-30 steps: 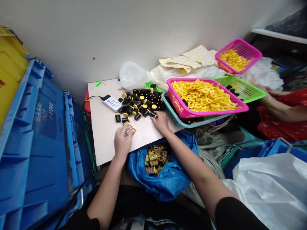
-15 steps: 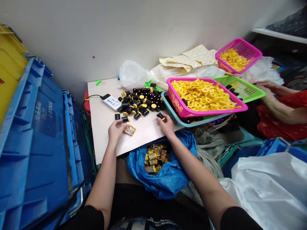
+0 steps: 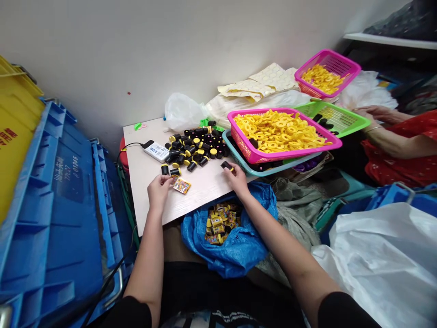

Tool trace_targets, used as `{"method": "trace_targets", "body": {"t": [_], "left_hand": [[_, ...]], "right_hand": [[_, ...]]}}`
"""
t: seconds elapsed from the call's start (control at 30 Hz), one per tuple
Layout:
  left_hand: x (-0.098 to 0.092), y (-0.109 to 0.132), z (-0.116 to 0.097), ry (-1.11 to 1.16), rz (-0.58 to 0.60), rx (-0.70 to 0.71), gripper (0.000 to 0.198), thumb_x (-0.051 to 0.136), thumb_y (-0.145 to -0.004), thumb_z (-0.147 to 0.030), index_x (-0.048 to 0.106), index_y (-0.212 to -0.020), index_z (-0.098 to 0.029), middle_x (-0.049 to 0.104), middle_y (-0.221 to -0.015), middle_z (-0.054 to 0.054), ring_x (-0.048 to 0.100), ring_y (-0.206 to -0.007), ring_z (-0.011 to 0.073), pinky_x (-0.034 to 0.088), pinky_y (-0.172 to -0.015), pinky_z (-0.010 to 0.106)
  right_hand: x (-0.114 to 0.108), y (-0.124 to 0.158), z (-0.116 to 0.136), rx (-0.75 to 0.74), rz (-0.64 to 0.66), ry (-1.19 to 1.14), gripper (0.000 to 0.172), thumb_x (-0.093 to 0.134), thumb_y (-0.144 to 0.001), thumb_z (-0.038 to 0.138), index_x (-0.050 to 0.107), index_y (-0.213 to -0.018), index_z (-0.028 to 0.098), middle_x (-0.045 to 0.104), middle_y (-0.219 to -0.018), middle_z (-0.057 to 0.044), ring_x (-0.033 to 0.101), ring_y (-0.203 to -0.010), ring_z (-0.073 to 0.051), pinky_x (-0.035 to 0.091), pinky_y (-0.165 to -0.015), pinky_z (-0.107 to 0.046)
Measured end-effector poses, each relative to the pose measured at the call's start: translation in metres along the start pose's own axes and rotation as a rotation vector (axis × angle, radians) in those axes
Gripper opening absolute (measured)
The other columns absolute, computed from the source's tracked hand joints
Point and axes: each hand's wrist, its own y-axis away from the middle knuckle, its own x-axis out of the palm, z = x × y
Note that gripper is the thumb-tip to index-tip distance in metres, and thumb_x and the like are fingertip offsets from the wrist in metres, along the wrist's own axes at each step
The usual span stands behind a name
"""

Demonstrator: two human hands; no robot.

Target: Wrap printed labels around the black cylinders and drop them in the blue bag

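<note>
My right hand is closed round a small black cylinder with a yellow end, held just above the front of the table. My left hand pinches a small printed label between thumb and fingers. Right beside those fingertips, a little stack of colourful printed labels lies on the tabletop. Behind both hands spreads a loose pile of black cylinders, many with yellow ends. Below the table edge, a blue woven bag holds several labelled cylinders.
A pink basket of yellow rings rests over a light-blue tray at right. A white corded device lies left of the pile. Blue crates stand at left. Another person's hands are by a green basket.
My left hand has drawn slightly left from the label stack, with a label at its fingertips. My right hand still grips the black cylinder. The camera view has shifted a little.
</note>
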Motion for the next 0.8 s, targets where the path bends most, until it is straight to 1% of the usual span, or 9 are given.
{"method": "trace_targets", "body": {"t": [0.07,0.17,0.23,0.27,0.3,0.37,0.47,0.67,0.8], "left_hand": [[-0.005,0.011,-0.012,0.152,0.017,0.020,0.016,0.070,-0.067,-0.030,0.069,-0.077,-0.017,0.072,-0.079,0.004,0.065,-0.076,0.0184,0.048,-0.073,0.028],[-0.009,0.035,-0.033,0.348,0.192,0.005,0.030,0.075,-0.062,-0.032,0.068,-0.086,-0.015,0.070,-0.069,0.002,0.063,-0.063,0.0156,0.049,-0.064,0.028],[-0.010,0.053,-0.046,0.420,0.304,-0.019,0.042,0.078,-0.060,-0.032,0.064,-0.097,-0.015,0.068,-0.061,-0.001,0.061,-0.057,0.0144,0.049,-0.060,0.027],[-0.010,0.061,-0.052,0.453,0.347,-0.036,0.044,0.078,-0.060,-0.033,0.062,-0.098,-0.016,0.068,-0.060,-0.001,0.062,-0.056,0.0146,0.049,-0.060,0.027],[-0.010,0.068,-0.057,0.485,0.383,-0.052,0.043,0.078,-0.061,-0.034,0.060,-0.096,-0.017,0.068,-0.060,-0.001,0.063,-0.057,0.0151,0.049,-0.060,0.027],[-0.011,0.080,-0.064,0.529,0.448,-0.072,0.036,0.079,-0.061,-0.036,0.059,-0.084,-0.017,0.069,-0.063,0.001,0.066,-0.060,0.0165,0.050,-0.062,0.028],[-0.011,0.089,-0.068,0.542,0.516,-0.077,0.032,0.079,-0.061,-0.039,0.060,-0.072,-0.016,0.070,-0.065,0.004,0.065,-0.061,0.0167,0.051,-0.062,0.028],[-0.010,0.092,-0.068,0.584,0.512,-0.103,0.032,0.080,-0.060,-0.041,0.064,-0.071,-0.016,0.071,-0.069,0.004,0.063,-0.062,0.0150,0.048,-0.060,0.026],[-0.008,0.093,-0.066,0.615,0.535,-0.152,0.034,0.081,-0.059,-0.042,0.064,-0.071,-0.015,0.069,-0.066,0.003,0.061,-0.059,0.0130,0.047,-0.058,0.024]], "right_hand": [[-0.002,0.011,0.019,-0.003,0.128,-0.107,0.050,0.058,-0.076,0.051,0.059,-0.112,0.016,0.060,-0.080,-0.002,0.052,-0.069,-0.015,0.045,-0.072,-0.033],[-0.005,0.033,0.057,0.023,0.338,-0.330,0.045,0.067,-0.074,0.047,0.056,-0.109,0.021,0.057,-0.077,0.002,0.054,-0.068,-0.013,0.046,-0.071,-0.031],[-0.006,0.046,0.082,0.041,0.433,-0.435,0.042,0.074,-0.069,0.044,0.056,-0.100,0.022,0.058,-0.080,0.001,0.055,-0.068,-0.012,0.047,-0.070,-0.029],[-0.007,0.051,0.093,0.053,0.476,-0.467,0.040,0.075,-0.068,0.043,0.056,-0.097,0.022,0.058,-0.082,0.001,0.055,-0.068,-0.012,0.047,-0.070,-0.029],[-0.008,0.055,0.102,0.067,0.516,-0.488,0.039,0.075,-0.068,0.043,0.057,-0.095,0.022,0.058,-0.082,0.001,0.054,-0.068,-0.012,0.047,-0.069,-0.028],[-0.011,0.062,0.116,0.104,0.576,-0.519,0.037,0.074,-0.070,0.043,0.058,-0.097,0.022,0.058,-0.082,0.000,0.054,-0.067,-0.012,0.047,-0.067,-0.028],[-0.016,0.067,0.125,0.153,0.603,-0.563,0.037,0.073,-0.070,0.043,0.060,-0.098,0.023,0.058,-0.084,0.000,0.055,-0.069,-0.012,0.048,-0.066,-0.027],[-0.023,0.070,0.120,0.141,0.685,-0.516,0.035,0.074,-0.072,0.039,0.062,-0.101,0.022,0.061,-0.087,-0.001,0.058,-0.073,-0.013,0.050,-0.069,-0.028],[-0.028,0.072,0.115,0.104,0.734,-0.489,0.034,0.074,-0.073,0.036,0.062,-0.101,0.022,0.063,-0.090,-0.001,0.060,-0.081,-0.014,0.050,-0.076,-0.028]]}}
